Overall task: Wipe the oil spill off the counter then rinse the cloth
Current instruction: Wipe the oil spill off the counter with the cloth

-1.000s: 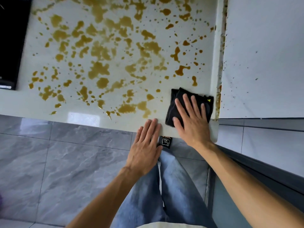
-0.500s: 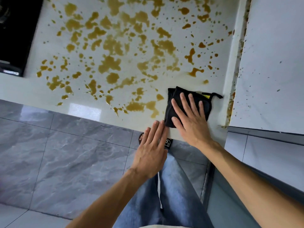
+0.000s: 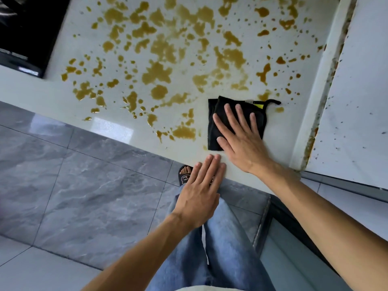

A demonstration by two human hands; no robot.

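Note:
Yellow-brown oil [image 3: 157, 74] lies in blotches and drops over most of the white counter [image 3: 279, 139]. A folded black cloth [image 3: 218, 103] with a yellow tag and a hanging loop sits near the counter's front right corner. My right hand [image 3: 241, 139] presses flat on top of it, fingers spread. My left hand [image 3: 201, 192] holds nothing; its fingertips rest on the counter's front edge just below the cloth.
A black cooktop [image 3: 27, 28] is set into the counter at the far left. A white panel [image 3: 361, 101] speckled with oil borders the counter on the right, with a stained seam between them. Grey floor tiles [image 3: 84, 196], my jeans and a sandal [image 3: 184, 175] are below.
My right hand has slid the cloth to the left, away from the right seam, leaving a bare strip beside it. The left hand stays at the counter edge. The view has shifted.

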